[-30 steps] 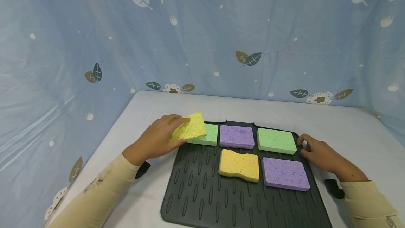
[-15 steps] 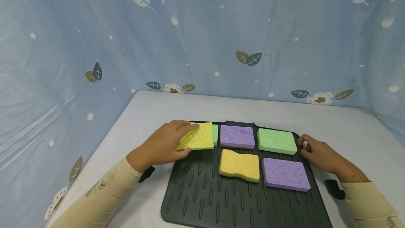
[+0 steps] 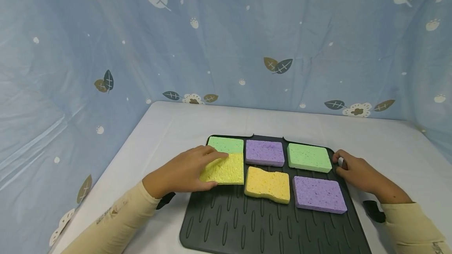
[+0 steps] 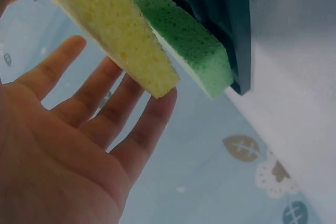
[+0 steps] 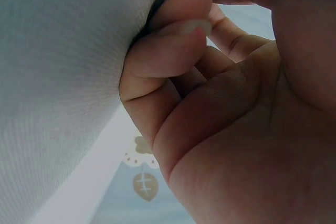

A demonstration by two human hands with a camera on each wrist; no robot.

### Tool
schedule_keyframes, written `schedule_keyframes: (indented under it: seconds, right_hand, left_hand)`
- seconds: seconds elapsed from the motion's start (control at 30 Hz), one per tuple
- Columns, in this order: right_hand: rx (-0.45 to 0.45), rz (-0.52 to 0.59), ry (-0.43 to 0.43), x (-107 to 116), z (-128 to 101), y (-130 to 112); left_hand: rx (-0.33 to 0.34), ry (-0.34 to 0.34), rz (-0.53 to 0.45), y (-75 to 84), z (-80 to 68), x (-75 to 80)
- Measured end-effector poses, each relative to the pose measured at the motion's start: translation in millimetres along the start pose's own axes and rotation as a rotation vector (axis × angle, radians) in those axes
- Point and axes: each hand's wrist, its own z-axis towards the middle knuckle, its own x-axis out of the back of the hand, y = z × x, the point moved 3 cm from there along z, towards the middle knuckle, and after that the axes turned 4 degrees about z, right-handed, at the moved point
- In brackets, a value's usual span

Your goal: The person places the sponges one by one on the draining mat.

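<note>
My left hand (image 3: 183, 169) grips a bright yellow sponge (image 3: 226, 169) by its left end, thumb on the near edge and fingers at the far side. In the left wrist view the sponge (image 4: 118, 30) is tilted, with a gap between it and a green sponge (image 4: 191, 43). It is over the left side of a black ridged mat (image 3: 226, 222), just below the green sponge (image 3: 226, 144) in the top row and left of a notched orange-yellow sponge (image 3: 267, 184). My right hand (image 3: 360, 173) curls its fingers at the mat's right edge, pinching it; in the right wrist view its knuckles rest against the white cloth.
A purple sponge (image 3: 265, 152) and another green sponge (image 3: 308, 156) fill out the top row. A second purple sponge (image 3: 319, 193) lies at the right of the middle row. White cloth (image 3: 169, 128) covers the table; a blue patterned curtain (image 3: 226, 42) hangs behind.
My left hand has carried the yellow sponge right and toward me, from over the top-left green sponge to the space below it, uncovering much of the green one. My right hand stays put.
</note>
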Motion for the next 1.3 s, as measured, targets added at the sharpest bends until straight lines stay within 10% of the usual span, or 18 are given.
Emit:
schedule_keyframes:
  seconds: [1.3]
  right_hand:
    - [-0.011, 0.002, -0.007, 0, 0, 1]
  left_hand:
    - [-0.019, -0.150, -0.018, 1.9, -0.4, -19.5]
